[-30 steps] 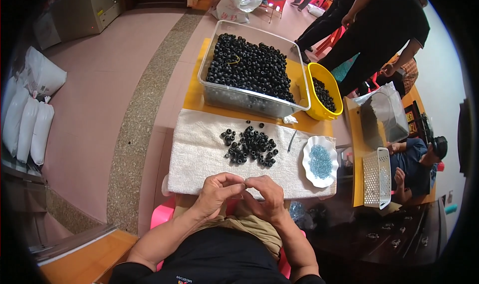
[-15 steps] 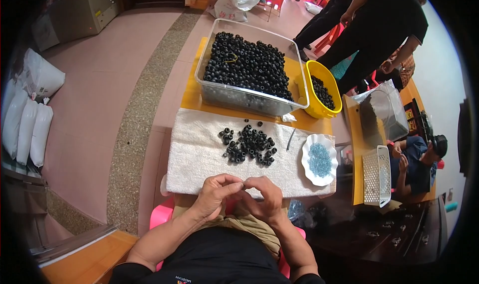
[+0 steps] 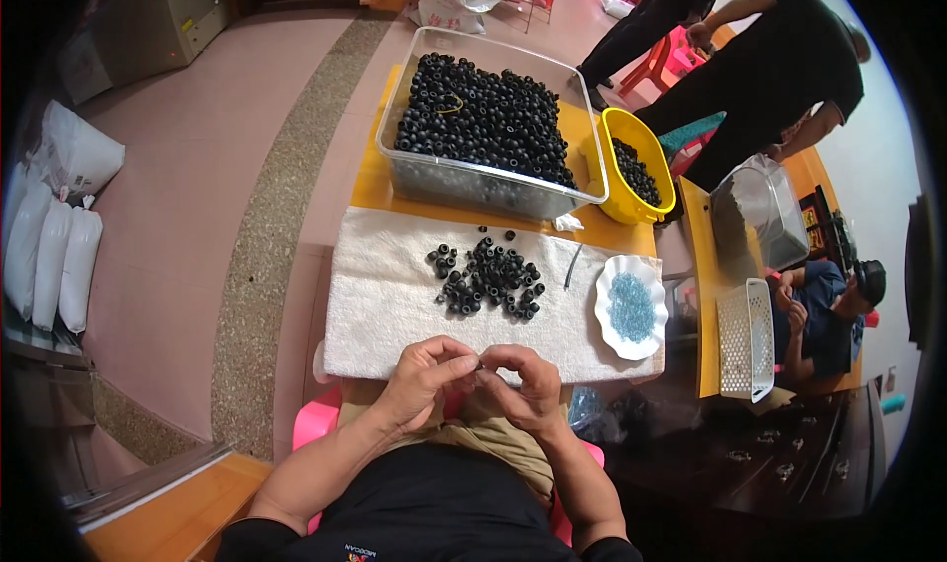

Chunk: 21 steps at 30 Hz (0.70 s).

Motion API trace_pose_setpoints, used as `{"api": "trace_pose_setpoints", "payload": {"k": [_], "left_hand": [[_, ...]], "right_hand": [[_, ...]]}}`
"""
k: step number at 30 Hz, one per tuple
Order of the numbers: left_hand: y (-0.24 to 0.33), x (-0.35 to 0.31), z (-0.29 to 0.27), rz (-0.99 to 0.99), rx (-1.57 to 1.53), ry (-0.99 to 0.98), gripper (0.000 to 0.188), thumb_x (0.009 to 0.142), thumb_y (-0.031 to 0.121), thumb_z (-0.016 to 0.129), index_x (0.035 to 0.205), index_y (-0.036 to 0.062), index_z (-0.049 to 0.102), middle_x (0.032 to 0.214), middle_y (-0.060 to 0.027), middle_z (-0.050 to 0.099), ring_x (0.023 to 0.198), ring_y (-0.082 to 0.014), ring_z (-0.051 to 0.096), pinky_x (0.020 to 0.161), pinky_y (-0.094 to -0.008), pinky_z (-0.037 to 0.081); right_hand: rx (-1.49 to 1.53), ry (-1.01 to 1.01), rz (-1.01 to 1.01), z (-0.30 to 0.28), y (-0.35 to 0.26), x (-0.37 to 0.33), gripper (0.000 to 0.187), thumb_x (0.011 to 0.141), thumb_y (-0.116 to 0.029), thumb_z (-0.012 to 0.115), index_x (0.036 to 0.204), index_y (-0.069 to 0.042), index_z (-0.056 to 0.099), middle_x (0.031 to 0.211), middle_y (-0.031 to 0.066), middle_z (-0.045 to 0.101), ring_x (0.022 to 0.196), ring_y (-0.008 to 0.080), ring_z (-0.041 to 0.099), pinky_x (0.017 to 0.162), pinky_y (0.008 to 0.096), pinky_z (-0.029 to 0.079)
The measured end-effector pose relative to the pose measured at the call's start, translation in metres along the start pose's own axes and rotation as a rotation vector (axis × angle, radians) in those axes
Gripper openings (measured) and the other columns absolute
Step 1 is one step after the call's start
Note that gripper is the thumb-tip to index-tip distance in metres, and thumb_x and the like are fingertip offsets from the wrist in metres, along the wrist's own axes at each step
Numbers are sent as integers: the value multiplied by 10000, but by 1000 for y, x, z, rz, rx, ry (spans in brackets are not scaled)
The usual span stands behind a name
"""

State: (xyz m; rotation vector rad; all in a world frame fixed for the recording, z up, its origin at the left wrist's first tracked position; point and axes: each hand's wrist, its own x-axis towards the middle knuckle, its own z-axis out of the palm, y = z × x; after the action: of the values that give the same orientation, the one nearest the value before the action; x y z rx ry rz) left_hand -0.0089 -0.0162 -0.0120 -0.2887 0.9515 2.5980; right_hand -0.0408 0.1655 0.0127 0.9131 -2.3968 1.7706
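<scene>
My left hand and my right hand meet fingertip to fingertip at the near edge of a white towel. Both are closed in a pinch around something tiny and dark between them, too small to make out. Just beyond my fingers, a loose heap of small black hollow bead-like parts lies on the towel. To its right is a thin dark stick-like tool. A white scalloped plate at the towel's right side carries small pale-blue clear pieces.
Behind the towel stands a big clear bin full of black parts, beside a yellow tub with more. A crumpled white tissue lies between. Rightward are a white perforated basket, a seated co-worker and a standing person.
My hands stay pinched together, and the right fingers have shifted slightly. The view has tilted a little. The standing person at the upper right is bending further over.
</scene>
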Motion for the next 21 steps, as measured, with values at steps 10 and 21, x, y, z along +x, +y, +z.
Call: {"api": "trace_pose_setpoints", "payload": {"k": [10, 21], "left_hand": [[-1, 0, -1, -16, -9, -21, 101, 910, 71, 668, 997, 20, 651, 902, -71, 682, 798, -145, 666, 708, -268, 552], [-2, -1, 3, -25, -2, 2, 128, 890, 60, 698, 1003, 7, 666, 894, -61, 681, 761, -121, 644, 710, -247, 537]], "right_hand": [[148, 44, 114, 1, 2, -4, 221, 799, 40, 729, 999, -2, 643, 908, 106, 676, 808, 199, 658, 726, 298, 515], [207, 54, 158, 1, 4, -8, 218, 799, 37, 732, 991, -6, 639, 907, 89, 665, 820, 182, 646, 731, 289, 508]]}}
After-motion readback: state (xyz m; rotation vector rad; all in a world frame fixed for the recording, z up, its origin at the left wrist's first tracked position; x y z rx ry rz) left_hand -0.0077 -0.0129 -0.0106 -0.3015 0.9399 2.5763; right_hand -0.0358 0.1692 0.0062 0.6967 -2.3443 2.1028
